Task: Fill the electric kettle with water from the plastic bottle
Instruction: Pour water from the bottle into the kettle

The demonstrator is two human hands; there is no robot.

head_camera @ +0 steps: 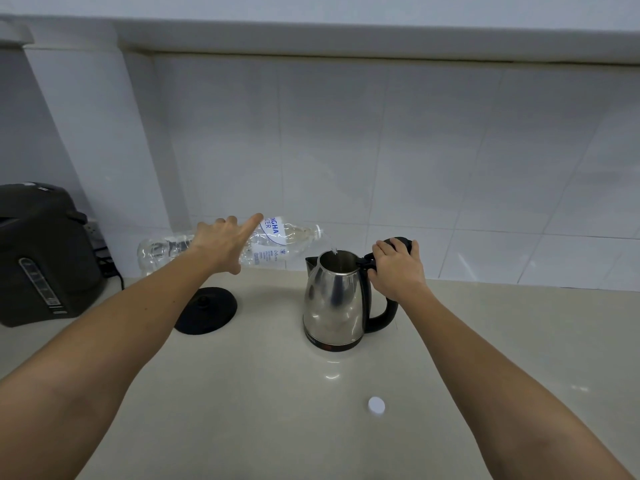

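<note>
The steel kettle (334, 299) stands on the pale counter (277, 393) off its black base (207, 310), which lies to its left. The left hand (221, 244) grips the clear plastic bottle (273, 242) nearly level, neck just above the kettle's open mouth, a thin stream of water (333, 248) falling in. The right hand (396, 268) is closed on the kettle's black handle top, holding the lid back; a white cap (376, 406) lies in front of the kettle

2 hands (221, 242), 1 bottle (277, 242), 1 kettle (334, 299), 1 cap (376, 406).
</note>
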